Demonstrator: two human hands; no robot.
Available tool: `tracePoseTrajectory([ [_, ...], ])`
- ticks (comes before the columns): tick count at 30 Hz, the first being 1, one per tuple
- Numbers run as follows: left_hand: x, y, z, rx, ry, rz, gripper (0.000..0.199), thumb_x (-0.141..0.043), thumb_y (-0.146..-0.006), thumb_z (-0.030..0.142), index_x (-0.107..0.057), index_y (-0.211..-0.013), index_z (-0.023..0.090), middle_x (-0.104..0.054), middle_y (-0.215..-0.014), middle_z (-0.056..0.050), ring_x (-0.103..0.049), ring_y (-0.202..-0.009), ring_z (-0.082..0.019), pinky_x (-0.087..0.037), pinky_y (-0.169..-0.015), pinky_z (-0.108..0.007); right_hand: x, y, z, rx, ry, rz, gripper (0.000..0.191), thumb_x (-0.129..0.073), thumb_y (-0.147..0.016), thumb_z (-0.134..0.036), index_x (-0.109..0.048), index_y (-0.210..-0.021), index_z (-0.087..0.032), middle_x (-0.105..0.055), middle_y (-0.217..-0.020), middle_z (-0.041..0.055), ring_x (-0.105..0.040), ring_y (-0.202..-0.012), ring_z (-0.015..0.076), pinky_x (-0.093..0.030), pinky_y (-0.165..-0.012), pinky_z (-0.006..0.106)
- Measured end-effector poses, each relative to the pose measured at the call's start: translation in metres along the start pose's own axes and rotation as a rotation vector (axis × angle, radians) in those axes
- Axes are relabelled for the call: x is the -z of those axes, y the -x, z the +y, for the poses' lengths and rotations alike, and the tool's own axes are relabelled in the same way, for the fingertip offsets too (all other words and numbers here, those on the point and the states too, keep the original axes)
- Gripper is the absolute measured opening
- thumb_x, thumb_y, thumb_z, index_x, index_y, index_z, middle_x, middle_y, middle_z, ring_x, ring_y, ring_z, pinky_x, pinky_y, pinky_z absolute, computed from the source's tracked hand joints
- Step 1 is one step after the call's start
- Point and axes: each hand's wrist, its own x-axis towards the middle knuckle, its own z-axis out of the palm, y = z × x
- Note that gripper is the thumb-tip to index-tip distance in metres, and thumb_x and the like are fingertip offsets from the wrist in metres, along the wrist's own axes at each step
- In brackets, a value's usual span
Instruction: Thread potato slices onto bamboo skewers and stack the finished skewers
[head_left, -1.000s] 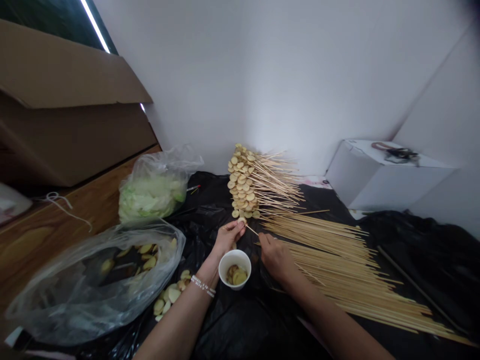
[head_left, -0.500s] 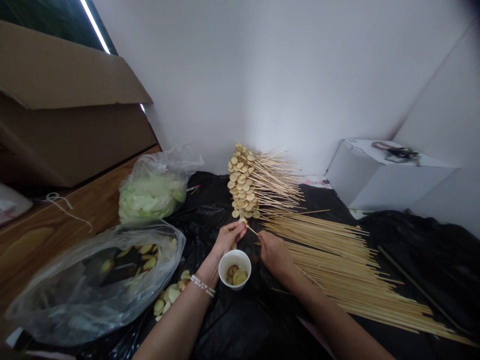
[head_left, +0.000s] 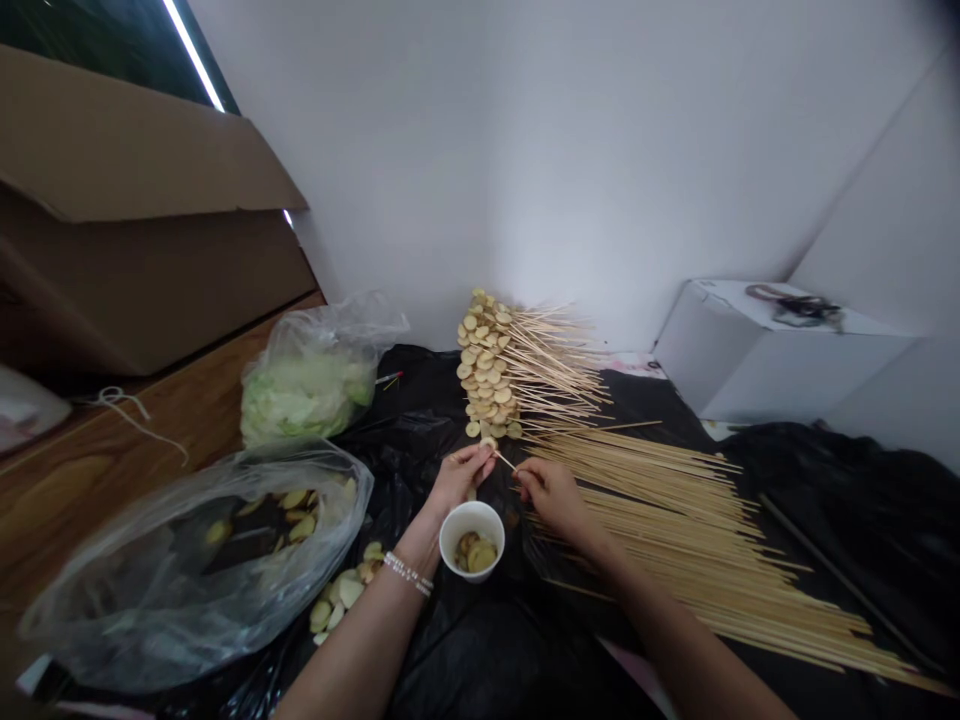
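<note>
My left hand point(head_left: 463, 477) pinches a thin bamboo skewer point(head_left: 505, 462) near its tip, where a pale round potato slice point(head_left: 488, 442) sits. My right hand point(head_left: 551, 497) holds the skewer's other end, its fingers pinched together. Just below my left hand stands a white paper cup point(head_left: 471, 540) holding several slices. Beyond the hands, a stack of finished skewers point(head_left: 487, 370) lies with slices threaded at their tips. Loose bamboo skewers point(head_left: 697, 540) fan out to the right of my right hand.
A black plastic sheet point(head_left: 450, 640) covers the work surface. Left of the cup lie loose slices point(head_left: 341, 590) and a transparent bag of slices point(head_left: 195, 570). Behind are a bag of pale green leaves point(head_left: 307, 395), a cardboard box point(head_left: 142, 200) and a white box point(head_left: 780, 360).
My right hand has moved slightly up and in toward the skewer, and its fingers now pinch the skewer's end. My left hand stays nearly still.
</note>
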Motion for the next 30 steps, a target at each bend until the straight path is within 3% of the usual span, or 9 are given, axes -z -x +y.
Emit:
tracePoseTrajectory([
  [4,0.002,-0.002,0.007,-0.009,0.014,0.122,0.025,-0.087,-0.051,0.022,-0.073,-0.069,0.012,-0.068,-0.072,-0.004,-0.059,-0.066,-0.008,-0.048,-0.066,-0.016,-0.003,0.009,-0.002,0.094,0.278,0.046,0.018,-0.045,-0.089,-0.019,-0.062,-0.087,-0.017,-0.066,-0.077,0.0047,-0.059,-0.069,0.0148,-0.036,-0.064,0.023],
  [7,0.001,-0.001,0.009,0.003,0.019,0.133,0.023,-0.087,-0.052,0.02,-0.073,-0.069,0.012,-0.068,-0.073,-0.004,-0.06,-0.067,-0.008,-0.05,-0.067,-0.017,-0.005,0.015,-0.003,0.083,0.532,0.051,0.022,-0.039,-0.088,-0.012,-0.061,-0.087,-0.016,-0.067,-0.084,0.0092,-0.059,-0.071,0.0167,-0.033,-0.061,0.024],
  [9,0.001,0.001,0.008,0.002,0.021,0.098,0.022,-0.086,-0.054,0.02,-0.074,-0.071,0.012,-0.069,-0.077,-0.005,-0.062,-0.07,-0.009,-0.05,-0.07,-0.017,-0.005,0.015,-0.005,0.053,0.527,0.034,0.023,-0.038,-0.088,-0.011,-0.06,-0.084,-0.016,-0.067,-0.08,0.008,-0.058,-0.068,0.0157,-0.032,-0.059,0.024],
  [14,0.0,0.004,0.003,0.012,0.031,0.069,0.021,-0.085,-0.056,0.016,-0.074,-0.073,0.011,-0.07,-0.08,-0.005,-0.063,-0.075,-0.009,-0.051,-0.077,-0.018,-0.003,0.008,-0.003,-0.016,0.156,-0.105,0.028,-0.038,-0.09,-0.018,-0.059,-0.072,-0.018,-0.061,-0.057,0.0006,-0.054,-0.055,0.0126,-0.034,-0.057,0.021],
  [21,0.001,0.004,0.005,0.019,0.025,0.062,0.016,-0.082,-0.06,0.015,-0.073,-0.073,0.011,-0.07,-0.081,-0.006,-0.063,-0.076,-0.01,-0.051,-0.078,-0.019,-0.011,0.012,0.003,0.147,0.475,0.097,0.027,-0.034,-0.089,-0.012,-0.06,-0.081,-0.016,-0.065,-0.08,0.0089,-0.056,-0.07,0.0156,-0.033,-0.063,0.024],
  [24,0.0,0.005,0.005,0.027,0.013,0.066,0.019,-0.084,-0.057,0.016,-0.073,-0.071,0.011,-0.069,-0.077,-0.005,-0.063,-0.073,-0.01,-0.051,-0.077,-0.019,-0.009,0.009,0.0,0.065,0.278,0.039,0.026,-0.037,-0.089,-0.016,-0.06,-0.075,-0.017,-0.064,-0.071,0.0061,-0.055,-0.064,0.0143,-0.034,-0.061,0.023],
  [28,-0.002,0.004,0.005,0.053,-0.006,0.001,0.021,-0.086,-0.052,0.016,-0.072,-0.066,0.011,-0.067,-0.07,-0.004,-0.061,-0.068,-0.009,-0.05,-0.074,-0.019,-0.002,-0.001,-0.001,-0.166,-0.156,-0.214,0.024,-0.04,-0.087,-0.022,-0.061,-0.076,-0.017,-0.057,-0.053,-0.0023,-0.045,-0.045,0.011,-0.033,-0.05,0.021],
  [30,-0.001,0.003,0.006,0.053,0.002,0.019,0.022,-0.087,-0.051,0.017,-0.072,-0.068,0.011,-0.068,-0.072,-0.004,-0.062,-0.07,-0.009,-0.05,-0.074,-0.019,-0.001,-0.003,-0.001,-0.159,-0.192,-0.193,0.024,-0.042,-0.087,-0.023,-0.061,-0.074,-0.017,-0.057,-0.052,-0.003,-0.047,-0.046,0.0108,-0.035,-0.051,0.021],
])
